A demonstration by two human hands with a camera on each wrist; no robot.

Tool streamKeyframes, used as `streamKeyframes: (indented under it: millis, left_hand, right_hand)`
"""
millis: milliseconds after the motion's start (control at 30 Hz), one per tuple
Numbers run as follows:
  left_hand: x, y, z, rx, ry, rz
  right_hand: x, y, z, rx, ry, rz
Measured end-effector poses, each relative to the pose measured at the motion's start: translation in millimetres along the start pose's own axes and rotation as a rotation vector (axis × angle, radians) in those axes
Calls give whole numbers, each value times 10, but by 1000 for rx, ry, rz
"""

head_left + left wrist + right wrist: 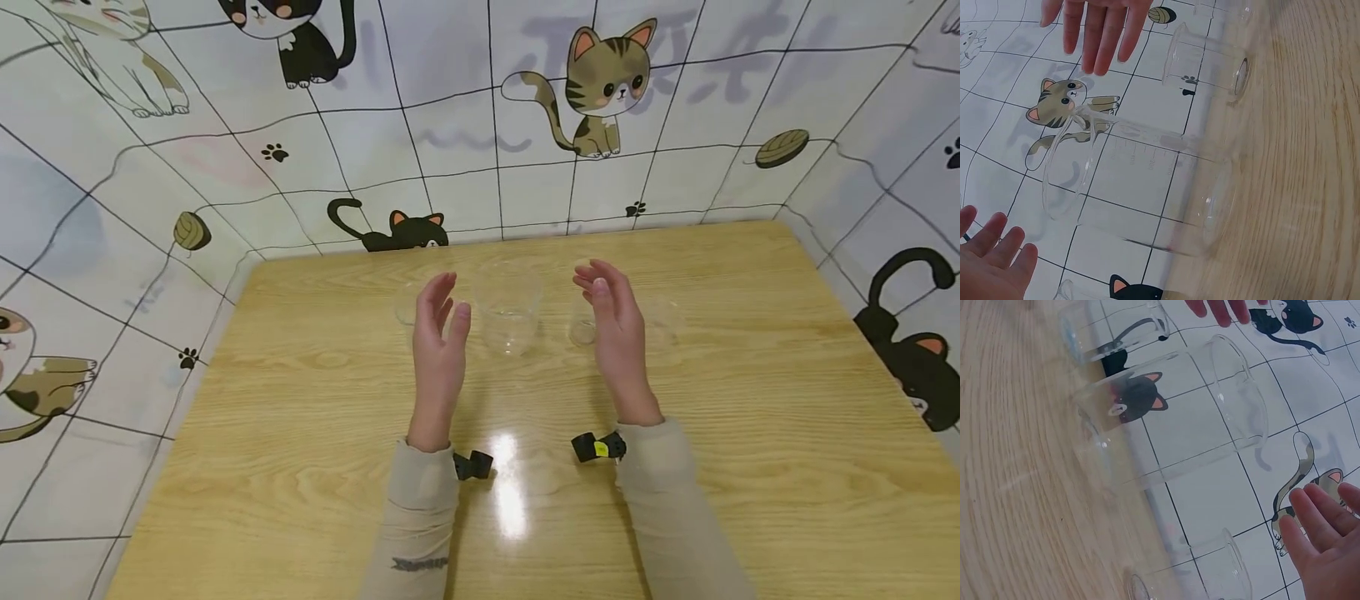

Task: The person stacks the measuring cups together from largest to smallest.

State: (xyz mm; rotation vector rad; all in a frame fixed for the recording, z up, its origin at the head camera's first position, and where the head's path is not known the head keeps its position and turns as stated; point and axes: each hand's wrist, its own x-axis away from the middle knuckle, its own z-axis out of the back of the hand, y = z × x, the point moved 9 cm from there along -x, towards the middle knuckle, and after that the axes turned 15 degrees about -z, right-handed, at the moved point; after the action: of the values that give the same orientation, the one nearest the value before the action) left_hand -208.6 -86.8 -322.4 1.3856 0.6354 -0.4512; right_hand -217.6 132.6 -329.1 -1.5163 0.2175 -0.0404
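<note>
A large clear glass beaker (508, 308) with faint graduation marks stands upright on the wooden table, between my two hands. My left hand (439, 342) is held just left of it, fingers extended and apart from the glass. On the other side, my right hand (618, 329) is raised with its palm turned inward, holding nothing. A smaller clear glass vessel (405, 304) is partly hidden behind the left hand. Beside the right hand stands a small clear vessel (581, 331), and the left wrist view shows this flared small vessel (1207, 69) more fully.
Another faint transparent vessel (662, 321) stands right of the right hand. A wall covering (457, 150) with cat drawings and grid lines rises behind the table (300, 467) and at both sides. Black wrist cameras sit at both cuffs.
</note>
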Motion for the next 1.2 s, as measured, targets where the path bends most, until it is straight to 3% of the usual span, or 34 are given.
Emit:
streamKeyframes:
  millis: [300,1200]
  left_hand:
    - [58,-65,-97,24,4,28]
    - [178,-375,-311,0,-100,187]
  right_hand:
    - [54,58,-188,47,-86,-5]
    - [54,268,-525,102,-278,-94]
